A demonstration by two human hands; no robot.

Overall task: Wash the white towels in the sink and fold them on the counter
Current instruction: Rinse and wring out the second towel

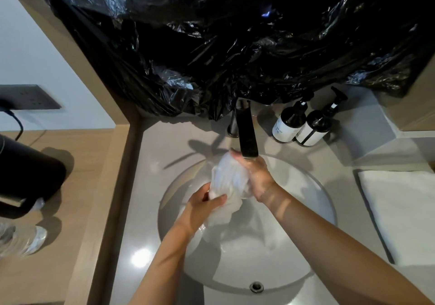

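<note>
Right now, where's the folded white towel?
In the head view, the folded white towel lies flat on the counter, right of the sink, below the two pump bottles.

1. Both hands, the left hand (204, 204) and the right hand (255, 175), grip a wet white towel (229, 182) over the sink (317, 187), under the faucet (247, 137).
2. A folded towel (404, 210) lies at the counter's right edge.

your pale grey worktop (164, 140) holds a round sink (317, 198) set into it. two dark pump bottles (299, 126) stand side by side at the back right, and a folded white towel (404, 210) lies flat at the right edge.
</note>
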